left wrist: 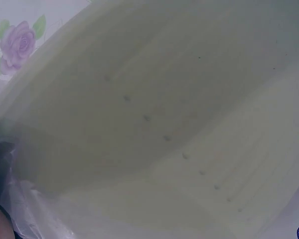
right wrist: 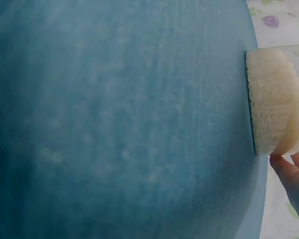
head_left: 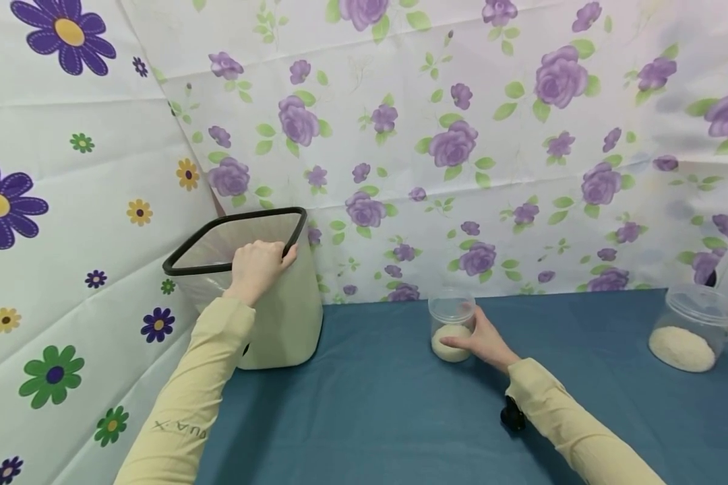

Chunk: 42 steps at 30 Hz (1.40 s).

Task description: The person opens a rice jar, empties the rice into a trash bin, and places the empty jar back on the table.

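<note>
My left hand [head_left: 257,269] grips the black rim of a pale waste bin [head_left: 285,310], fingers curled over the edge. A clear plastic bag [head_left: 215,232] lines the bin, and in the left wrist view a fold of the bag [left wrist: 40,214] shows beside the bin's wall. Standing on the blue cloth is a clear plastic jar [head_left: 451,310], part filled with white rice [right wrist: 274,102]. My right hand [head_left: 482,340] holds this jar from its right side, thumb across the front and fingers behind it.
To the far right stands a larger clear tub [head_left: 700,323] with white rice in its bottom. Blue cloth [head_left: 364,404] covers the table. Flowered sheets [head_left: 400,135] hang behind it and along the left side.
</note>
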Motion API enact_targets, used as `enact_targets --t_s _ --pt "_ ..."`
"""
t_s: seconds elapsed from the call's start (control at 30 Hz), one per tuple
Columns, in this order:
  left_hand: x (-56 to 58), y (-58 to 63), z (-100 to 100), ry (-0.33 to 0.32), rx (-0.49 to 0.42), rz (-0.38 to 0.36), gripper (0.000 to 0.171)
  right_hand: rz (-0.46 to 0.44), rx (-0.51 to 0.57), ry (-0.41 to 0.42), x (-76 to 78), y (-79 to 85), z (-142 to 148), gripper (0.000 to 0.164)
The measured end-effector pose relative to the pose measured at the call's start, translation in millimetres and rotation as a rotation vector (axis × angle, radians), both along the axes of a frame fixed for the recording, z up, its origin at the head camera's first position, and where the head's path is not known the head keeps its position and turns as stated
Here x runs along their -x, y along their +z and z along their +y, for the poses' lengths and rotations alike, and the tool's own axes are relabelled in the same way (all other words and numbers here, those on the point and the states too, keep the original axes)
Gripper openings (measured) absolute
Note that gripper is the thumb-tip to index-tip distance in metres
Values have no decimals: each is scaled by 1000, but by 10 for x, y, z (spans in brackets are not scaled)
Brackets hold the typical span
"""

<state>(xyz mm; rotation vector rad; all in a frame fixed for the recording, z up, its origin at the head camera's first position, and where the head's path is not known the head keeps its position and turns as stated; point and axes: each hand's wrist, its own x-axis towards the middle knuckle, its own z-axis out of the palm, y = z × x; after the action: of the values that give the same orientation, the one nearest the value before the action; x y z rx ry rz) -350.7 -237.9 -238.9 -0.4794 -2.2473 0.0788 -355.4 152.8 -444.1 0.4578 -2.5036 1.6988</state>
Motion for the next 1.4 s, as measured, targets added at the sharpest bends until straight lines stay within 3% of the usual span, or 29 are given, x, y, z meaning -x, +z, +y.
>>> enact_targets --t_s 0.3,1.0,1.23,1.4 --pt "-2 3 12 -2 -1 -12 45 -21 -68 -65 -30 18 54 91" --pt "-56 -7 137 9 -7 -34 45 5 -90 -54 -137 161 206 85" --pt "-72 9 226 -18 -3 -1 45 22 -124 -75 -174 247 271 83" --pt "-73 6 293 -27 4 -16 46 5 -120 -65 -219 289 290 83"
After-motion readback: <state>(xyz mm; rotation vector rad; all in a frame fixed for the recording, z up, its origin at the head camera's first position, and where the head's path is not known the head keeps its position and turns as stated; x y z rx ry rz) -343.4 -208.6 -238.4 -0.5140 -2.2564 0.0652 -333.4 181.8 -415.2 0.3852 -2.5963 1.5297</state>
